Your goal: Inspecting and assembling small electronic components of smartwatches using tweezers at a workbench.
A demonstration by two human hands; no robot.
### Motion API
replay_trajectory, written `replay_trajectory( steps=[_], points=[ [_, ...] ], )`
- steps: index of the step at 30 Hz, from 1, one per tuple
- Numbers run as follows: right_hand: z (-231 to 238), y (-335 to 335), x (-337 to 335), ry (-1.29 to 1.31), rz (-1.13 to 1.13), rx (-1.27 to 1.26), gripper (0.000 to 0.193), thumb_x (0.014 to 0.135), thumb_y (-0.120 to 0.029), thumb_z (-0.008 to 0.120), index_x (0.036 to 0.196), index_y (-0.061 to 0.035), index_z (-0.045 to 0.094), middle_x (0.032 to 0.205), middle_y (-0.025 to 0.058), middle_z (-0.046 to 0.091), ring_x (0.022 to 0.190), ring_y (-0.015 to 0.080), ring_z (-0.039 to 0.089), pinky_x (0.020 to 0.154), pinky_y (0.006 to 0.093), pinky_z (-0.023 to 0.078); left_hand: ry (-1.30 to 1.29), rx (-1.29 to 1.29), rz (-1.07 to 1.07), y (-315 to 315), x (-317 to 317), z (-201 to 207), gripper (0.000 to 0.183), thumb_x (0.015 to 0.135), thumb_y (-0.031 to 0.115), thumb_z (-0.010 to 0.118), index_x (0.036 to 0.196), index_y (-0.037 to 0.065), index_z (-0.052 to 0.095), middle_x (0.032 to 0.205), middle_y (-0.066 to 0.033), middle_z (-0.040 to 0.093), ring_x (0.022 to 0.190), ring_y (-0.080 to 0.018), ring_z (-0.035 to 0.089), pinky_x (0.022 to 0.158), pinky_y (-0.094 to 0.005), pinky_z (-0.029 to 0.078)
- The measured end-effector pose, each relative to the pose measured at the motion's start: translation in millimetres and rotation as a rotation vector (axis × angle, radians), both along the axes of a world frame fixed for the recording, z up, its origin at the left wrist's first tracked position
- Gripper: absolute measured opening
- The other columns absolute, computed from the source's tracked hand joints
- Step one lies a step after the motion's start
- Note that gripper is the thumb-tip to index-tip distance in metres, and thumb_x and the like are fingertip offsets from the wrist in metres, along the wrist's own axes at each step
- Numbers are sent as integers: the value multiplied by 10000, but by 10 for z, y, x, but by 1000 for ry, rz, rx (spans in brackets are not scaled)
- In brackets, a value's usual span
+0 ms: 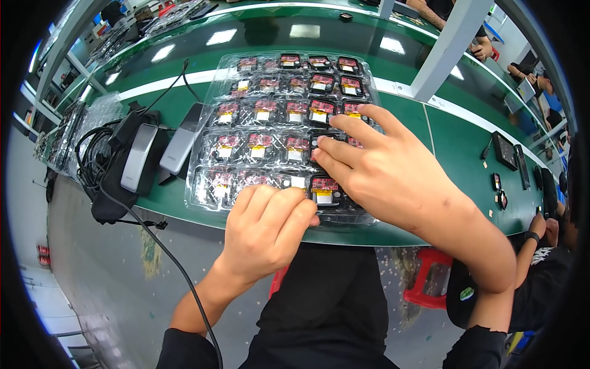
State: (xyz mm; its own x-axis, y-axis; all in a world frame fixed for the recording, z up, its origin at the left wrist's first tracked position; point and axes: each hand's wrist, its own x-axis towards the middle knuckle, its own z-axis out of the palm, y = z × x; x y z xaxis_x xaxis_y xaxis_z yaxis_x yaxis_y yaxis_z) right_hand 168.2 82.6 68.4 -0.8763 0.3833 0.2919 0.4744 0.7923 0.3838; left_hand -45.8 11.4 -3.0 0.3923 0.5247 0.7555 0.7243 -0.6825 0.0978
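A clear plastic tray (196, 187) lies on the green bench in front of me, with rows of small electronic modules in its pockets. Each module shows a red board with yellow and white parts. Those toward the right sit in black square cases, such as the black-cased module (322, 197) between my hands. My right hand (381, 160) reaches over the right side of the tray, fingers stretched out and resting on or just above the cased modules; its thumb is hidden. My left hand (267, 224) is closed at the tray's front edge, and whatever its fingertips pinch is hidden.
Left of the tray are two grey-and-black devices (140, 157) and a bundle of black cables (92, 154). Stacked clear trays (74, 132) stand beyond. A metal post (452, 52) rises at the far right. A co-worker's hand (538, 227) is at the right, near black parts (505, 150).
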Motion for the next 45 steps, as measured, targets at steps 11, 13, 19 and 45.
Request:
replay_trajectory(
  steps=[11, 13, 19, 45],
  points=[
    [9, 80, 121, -53, 9, -76, 380, 911, -177, 659, 1263, -80, 764, 1305, 9, 741, 1262, 216, 635, 1148, 422, 456, 23, 38, 8, 29, -18, -46, 173, 872, 205, 784, 954, 85, 691, 975, -35, 640, 778, -206, 576, 718, -366, 460],
    [-4, 113, 122, -36, 22, -123, 382, 908, -162, 660, 1266, -72, 757, 1301, 11, 741, 1269, 231, 633, 1141, 421, 463, 25, 15, 14, 18, -19, -46, 176, 871, 203, 786, 959, 84, 691, 980, -36, 640, 781, -208, 577, 722, -366, 460],
    [1, 209, 62, 164, 15, -215, 411, 857, -85, 701, 1264, -39, 730, 1315, 49, 728, 1314, 276, 610, 1109, 413, 483, 12, -45, 7, -27, -4, -29, 206, 840, 173, 824, 953, 79, 680, 981, -47, 628, 784, -247, 578, 702, -392, 454],
    [-115, 597, 62, 226, -10, -511, 417, 812, 89, 634, 1222, 49, 695, 1345, 210, 695, 1212, 369, 678, 1077, 435, 532, 0, -33, 11, -2, -1, -90, 196, 871, 216, 811, 965, 93, 690, 989, -39, 631, 790, -237, 572, 730, -386, 455]
  ],
)
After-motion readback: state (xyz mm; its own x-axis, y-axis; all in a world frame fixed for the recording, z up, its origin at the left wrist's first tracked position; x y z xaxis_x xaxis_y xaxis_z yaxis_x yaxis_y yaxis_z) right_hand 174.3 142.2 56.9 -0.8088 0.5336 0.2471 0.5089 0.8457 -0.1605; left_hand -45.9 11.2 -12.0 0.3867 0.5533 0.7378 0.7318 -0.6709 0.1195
